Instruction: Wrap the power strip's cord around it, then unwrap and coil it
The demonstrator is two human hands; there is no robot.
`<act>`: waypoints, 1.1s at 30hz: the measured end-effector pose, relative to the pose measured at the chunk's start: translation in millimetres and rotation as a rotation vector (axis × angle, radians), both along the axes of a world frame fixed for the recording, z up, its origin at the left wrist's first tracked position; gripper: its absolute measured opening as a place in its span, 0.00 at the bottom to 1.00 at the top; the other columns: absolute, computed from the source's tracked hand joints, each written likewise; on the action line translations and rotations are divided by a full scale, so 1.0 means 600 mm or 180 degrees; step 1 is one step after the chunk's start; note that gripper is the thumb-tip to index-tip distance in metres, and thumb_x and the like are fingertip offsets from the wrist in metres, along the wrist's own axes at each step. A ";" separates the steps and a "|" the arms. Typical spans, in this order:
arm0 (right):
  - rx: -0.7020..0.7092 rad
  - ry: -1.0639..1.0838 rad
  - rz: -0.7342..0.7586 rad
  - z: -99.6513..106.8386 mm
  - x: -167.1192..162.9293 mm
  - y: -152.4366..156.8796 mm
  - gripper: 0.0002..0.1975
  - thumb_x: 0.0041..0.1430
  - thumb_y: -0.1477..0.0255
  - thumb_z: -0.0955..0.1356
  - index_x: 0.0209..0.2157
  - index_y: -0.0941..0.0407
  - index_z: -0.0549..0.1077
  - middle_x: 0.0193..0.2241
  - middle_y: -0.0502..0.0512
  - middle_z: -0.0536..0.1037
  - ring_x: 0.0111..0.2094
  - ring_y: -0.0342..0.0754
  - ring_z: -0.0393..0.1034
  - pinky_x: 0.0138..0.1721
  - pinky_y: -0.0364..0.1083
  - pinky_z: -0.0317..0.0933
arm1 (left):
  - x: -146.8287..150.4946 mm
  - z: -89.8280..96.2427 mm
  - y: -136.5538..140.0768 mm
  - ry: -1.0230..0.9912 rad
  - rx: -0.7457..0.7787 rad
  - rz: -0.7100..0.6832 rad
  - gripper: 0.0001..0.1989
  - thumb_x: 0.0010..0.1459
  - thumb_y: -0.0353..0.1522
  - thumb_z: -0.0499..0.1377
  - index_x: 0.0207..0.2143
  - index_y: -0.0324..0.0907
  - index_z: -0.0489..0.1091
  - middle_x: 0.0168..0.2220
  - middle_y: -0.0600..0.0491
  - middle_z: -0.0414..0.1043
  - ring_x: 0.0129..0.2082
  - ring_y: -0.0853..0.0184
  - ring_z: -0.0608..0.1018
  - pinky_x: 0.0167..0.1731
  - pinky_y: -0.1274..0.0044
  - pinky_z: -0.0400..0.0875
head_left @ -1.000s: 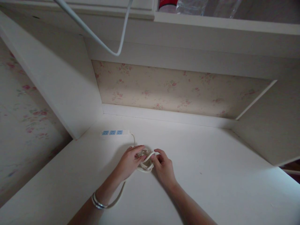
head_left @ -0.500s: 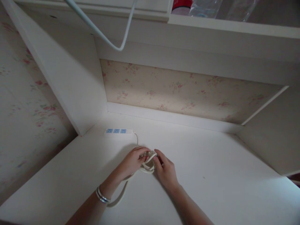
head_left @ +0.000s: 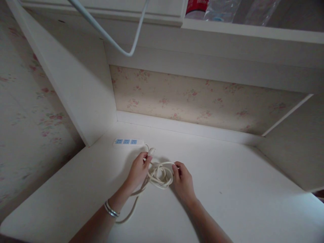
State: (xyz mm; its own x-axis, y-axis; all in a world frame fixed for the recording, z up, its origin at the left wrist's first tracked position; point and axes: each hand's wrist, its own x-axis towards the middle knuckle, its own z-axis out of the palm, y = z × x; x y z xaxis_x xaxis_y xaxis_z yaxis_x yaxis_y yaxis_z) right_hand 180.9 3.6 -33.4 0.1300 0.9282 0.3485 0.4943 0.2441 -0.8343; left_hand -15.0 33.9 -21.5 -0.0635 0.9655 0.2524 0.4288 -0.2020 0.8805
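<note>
A coiled white power cord [head_left: 162,180] lies in loose loops on the white desktop between my two hands. My left hand [head_left: 138,170], with silver bangles at the wrist, is closed on the cord's plug [head_left: 151,152], its prong end pointing up and away. Thumb and fingers of my right hand [head_left: 182,179] pinch a strand at the right side of the coil. Behind my left hand sits a white power strip [head_left: 129,141] with blue sockets, and the cord runs from its right end. Another length of cord curves toward me beneath my left wrist.
The white desktop [head_left: 240,175] meets a side panel [head_left: 73,74] on the left and a floral-papered back wall [head_left: 177,98]. Overhead, a shelf [head_left: 227,28] carries a red-labelled bottle [head_left: 196,8] and clear plastic. A pale bent rod or cable [head_left: 130,54] hangs at upper left.
My left hand has drawn the plug up and to the left, out of the bundle. My right hand has shifted slightly right, and the cord's loops have spread apart.
</note>
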 end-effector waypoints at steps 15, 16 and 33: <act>-0.0906 0.2238 -0.0280 -0.019 0.041 0.036 0.19 0.50 0.54 0.68 0.29 0.57 0.69 0.17 0.45 0.67 0.17 0.40 0.59 0.17 0.40 0.55 | 0.010 0.025 -0.015 -0.1548 -0.0373 -0.0666 0.14 0.55 0.40 0.59 0.38 0.38 0.66 0.29 0.56 0.66 0.25 0.73 0.70 0.29 0.79 0.68; -0.0906 0.2297 -0.0272 -0.019 0.042 0.037 0.19 0.49 0.54 0.69 0.29 0.57 0.69 0.18 0.45 0.67 0.17 0.40 0.59 0.17 0.40 0.55 | 0.011 0.024 -0.015 -0.1625 -0.0397 -0.0687 0.14 0.54 0.39 0.59 0.38 0.38 0.65 0.30 0.56 0.66 0.25 0.73 0.70 0.28 0.79 0.68; -0.0834 0.2682 -0.0082 -0.017 0.035 0.033 0.12 0.52 0.60 0.70 0.32 0.53 0.68 0.24 0.44 0.69 0.23 0.40 0.63 0.24 0.40 0.59 | 0.016 0.008 -0.019 -0.1755 -0.0092 -0.0270 0.12 0.56 0.35 0.58 0.30 0.44 0.54 0.24 0.63 0.62 0.24 0.74 0.73 0.28 0.81 0.66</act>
